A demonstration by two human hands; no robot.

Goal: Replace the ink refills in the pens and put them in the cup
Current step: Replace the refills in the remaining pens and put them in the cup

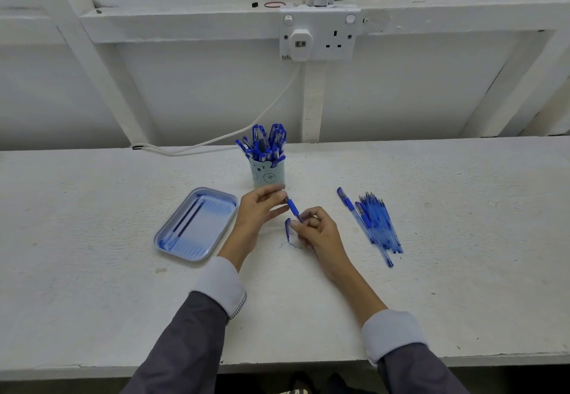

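Note:
A blue pen [293, 207] is held between both hands just in front of the cup. My left hand [260, 208] pinches its tip end, and my right hand [313, 228] grips the barrel end. A blue pen cap [288, 229] shows at my right hand's fingers. The pale green cup [267, 174] with a bear face stands behind my hands, packed with several blue pens [266, 144]. To the right lies a pile of several blue pens and refills [374, 221]. The blue tray [172, 247] on the left holds two dark refills [188, 219].
The white table [92, 285] runs the whole width, with its front edge near my sleeves. A white cable [216, 139] trails along the back from a wall socket [319, 34] with a plugged charger. The wall has white beams.

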